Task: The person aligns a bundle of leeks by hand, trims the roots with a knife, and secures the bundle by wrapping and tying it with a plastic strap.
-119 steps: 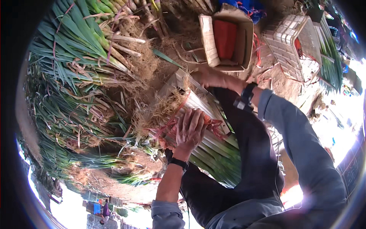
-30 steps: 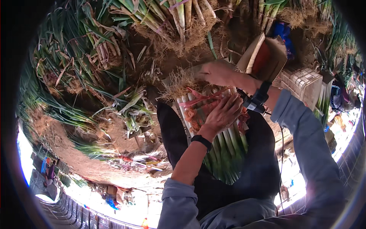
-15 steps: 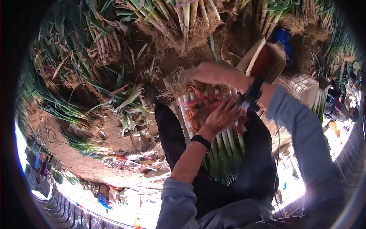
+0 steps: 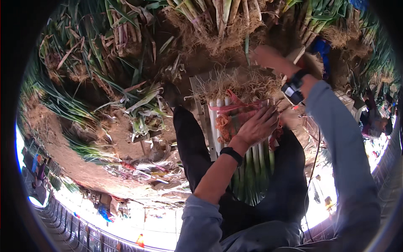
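Note:
A bundle of long white-and-green scallions [image 4: 249,164] lies between my knees, roots [image 4: 239,84] pointing away from me. Pink-red strips and crumpled orange-red wrapping [image 4: 223,126] cross its white stalks. My left hand [image 4: 259,126] rests flat on the wrapped part, fingers stretched out and not gripping round it. Beyond the roots on the right, my right hand [image 4: 268,57] is raised off the bundle near a pale stick-like piece [image 4: 297,54]. Motion smears its fingers, so anything in them is hidden.
Under the bundle shows a metal-edged stand [image 4: 201,122]. Rooted scallion bunches [image 4: 218,25] stand along the far side, with more heaped at the left [image 4: 71,105]. Loose leaves [image 4: 145,113] lie by my left foot. At right are a blue bag [image 4: 322,54] and a crate [image 4: 345,101].
My right hand has moved right and away from me, off the roots, uncovering them. My left hand stays on the bundle. The whole view has shifted slightly.

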Available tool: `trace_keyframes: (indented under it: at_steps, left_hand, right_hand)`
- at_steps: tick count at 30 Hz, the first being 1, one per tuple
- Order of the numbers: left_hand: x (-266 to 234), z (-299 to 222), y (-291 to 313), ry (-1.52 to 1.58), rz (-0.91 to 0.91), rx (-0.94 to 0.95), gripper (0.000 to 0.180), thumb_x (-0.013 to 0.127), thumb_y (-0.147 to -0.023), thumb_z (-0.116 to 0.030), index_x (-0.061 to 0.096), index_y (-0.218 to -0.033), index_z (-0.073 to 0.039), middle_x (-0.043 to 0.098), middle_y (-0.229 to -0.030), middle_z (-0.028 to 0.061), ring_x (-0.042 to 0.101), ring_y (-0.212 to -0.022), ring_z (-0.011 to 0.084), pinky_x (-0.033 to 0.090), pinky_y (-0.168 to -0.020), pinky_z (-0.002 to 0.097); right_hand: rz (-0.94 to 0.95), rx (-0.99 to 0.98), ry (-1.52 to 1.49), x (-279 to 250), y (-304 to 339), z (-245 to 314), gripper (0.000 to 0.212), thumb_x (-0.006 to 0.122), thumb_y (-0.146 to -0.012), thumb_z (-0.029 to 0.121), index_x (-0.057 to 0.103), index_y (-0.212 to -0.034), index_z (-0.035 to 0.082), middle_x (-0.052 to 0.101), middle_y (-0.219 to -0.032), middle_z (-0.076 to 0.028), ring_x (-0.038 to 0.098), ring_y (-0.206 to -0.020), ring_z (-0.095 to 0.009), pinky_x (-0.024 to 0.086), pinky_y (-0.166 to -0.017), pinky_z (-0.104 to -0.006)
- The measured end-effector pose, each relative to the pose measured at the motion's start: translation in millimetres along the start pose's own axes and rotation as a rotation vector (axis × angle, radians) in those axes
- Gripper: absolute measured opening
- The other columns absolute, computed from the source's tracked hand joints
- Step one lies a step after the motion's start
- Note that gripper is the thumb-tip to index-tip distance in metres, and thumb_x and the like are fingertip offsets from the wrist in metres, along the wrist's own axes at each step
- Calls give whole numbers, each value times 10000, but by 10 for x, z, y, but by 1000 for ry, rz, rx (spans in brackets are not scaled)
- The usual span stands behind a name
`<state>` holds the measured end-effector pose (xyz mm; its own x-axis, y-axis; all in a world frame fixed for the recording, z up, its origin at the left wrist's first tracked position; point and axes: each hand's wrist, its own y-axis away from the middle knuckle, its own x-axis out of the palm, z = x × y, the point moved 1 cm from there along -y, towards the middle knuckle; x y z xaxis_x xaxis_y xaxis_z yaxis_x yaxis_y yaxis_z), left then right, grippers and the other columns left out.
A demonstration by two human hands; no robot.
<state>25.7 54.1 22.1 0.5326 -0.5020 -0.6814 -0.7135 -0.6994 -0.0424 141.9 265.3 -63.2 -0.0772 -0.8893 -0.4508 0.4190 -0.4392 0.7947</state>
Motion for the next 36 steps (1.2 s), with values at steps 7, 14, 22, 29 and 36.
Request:
trace_keyframes:
  at_steps: [7, 14, 22, 29, 36]
  left_hand:
    - [76, 43, 164, 62, -41, 7, 298, 612, -861, -199, 697, -1139, -134, 594, -1310, 102, 515, -1319, 325, 358, -1182, 455]
    - [236, -8, 227, 174, -213, -49, 416, 662, -867, -200, 642, -1277, -136, 645, -1288, 117, 591, -1233, 349, 450, -1085, 504]
    - [-8, 10, 73, 107, -8, -28, 457, 644, -817, -151, 642, -1268, -84, 544, -1395, 58, 487, -1357, 271, 400, -1147, 426]
    - [-28, 3, 68, 40, -16, -19, 476, 652, -814, -150, 639, -1283, -66, 547, -1378, 80, 466, -1379, 291, 405, -1152, 435]
    - [-60, -18, 49, 159, 21, -47, 408, 623, -837, -129, 646, -1241, -78, 565, -1353, 99, 503, -1347, 290, 372, -1190, 454]
  right_hand:
    - [311, -120, -228, 271, 151, 1468, 861, 426, -946, 757, 700, -1133, -37, 687, -1187, -226, 654, -1129, -332, 510, -937, -449]
    - [-249, -377, -62, 654, 33, 1650, 381, 652, -939, 401, 667, -847, 32, 648, -856, -158, 660, -912, -362, 523, -810, -489]
    - [-219, -368, 366, 390, 11, 970, 175, 642, -913, 263, 723, -886, 110, 711, -835, -123, 724, -815, -321, 570, -711, -462]
    - [37, -102, 12, -185, -54, 169, 581, 469, -1020, 557, 745, -920, 56, 641, -717, -129, 597, -619, -235, 487, -585, -397]
    - [-62, -234, -449, 546, -21, 943, 551, 530, -999, 558, 750, -846, 76, 661, -689, -165, 690, -686, -278, 522, -683, -472]
